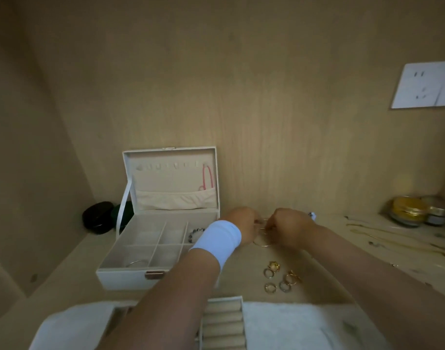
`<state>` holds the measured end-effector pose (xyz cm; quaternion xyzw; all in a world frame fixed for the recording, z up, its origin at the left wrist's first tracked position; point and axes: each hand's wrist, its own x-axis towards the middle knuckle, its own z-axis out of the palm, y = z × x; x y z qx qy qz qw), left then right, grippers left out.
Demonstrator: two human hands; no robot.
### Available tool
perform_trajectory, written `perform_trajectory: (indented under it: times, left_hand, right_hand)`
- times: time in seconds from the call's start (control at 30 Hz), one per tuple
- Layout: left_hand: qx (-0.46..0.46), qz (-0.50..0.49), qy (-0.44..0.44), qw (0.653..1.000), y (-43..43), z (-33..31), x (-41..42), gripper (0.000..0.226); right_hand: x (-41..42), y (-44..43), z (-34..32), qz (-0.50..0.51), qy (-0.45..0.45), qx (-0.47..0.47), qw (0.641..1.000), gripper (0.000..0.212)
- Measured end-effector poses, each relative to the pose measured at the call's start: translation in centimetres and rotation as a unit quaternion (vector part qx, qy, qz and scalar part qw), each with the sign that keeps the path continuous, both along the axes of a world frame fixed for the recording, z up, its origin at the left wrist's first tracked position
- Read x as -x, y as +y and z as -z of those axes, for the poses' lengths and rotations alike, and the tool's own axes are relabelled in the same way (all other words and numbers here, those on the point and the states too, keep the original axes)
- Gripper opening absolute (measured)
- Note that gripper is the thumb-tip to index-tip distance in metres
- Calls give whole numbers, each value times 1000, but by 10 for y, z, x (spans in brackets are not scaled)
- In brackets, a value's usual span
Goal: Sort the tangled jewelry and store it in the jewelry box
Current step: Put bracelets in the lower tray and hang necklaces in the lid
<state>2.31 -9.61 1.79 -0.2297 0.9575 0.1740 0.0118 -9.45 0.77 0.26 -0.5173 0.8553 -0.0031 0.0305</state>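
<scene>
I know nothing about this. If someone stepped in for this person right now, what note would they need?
Left hand: pinches the tangled gold hoops.
Right hand: pinches the same hoops, just right of the open box.
Done: a beaded bracelet and a silver bangle lie in box compartments; a red cord hangs in the lid.
Left: pull the hoops apart and store them; store the rings lying on the table and the chains at the right. The ring tray at the front shows no rings in its visible part.
</scene>
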Motion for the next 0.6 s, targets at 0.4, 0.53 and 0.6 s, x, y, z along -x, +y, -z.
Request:
perform_trajectory:
  times: [0.4,0.53,0.6]
  left_hand:
    - [-49,-41,90,994,-9,5,4,23]
    - [-60,-98,210,971,-23,-10,-11,10]
    - [-75,-122,255,956,-33,-17,-24,5]
  right_hand:
    - [10,-9,1,-54,-11,129,990,18]
    - [-3,-18,-23,-79,-54,264,960,11]
    - [-14,-29,-33,-88,-76,303,946,8]
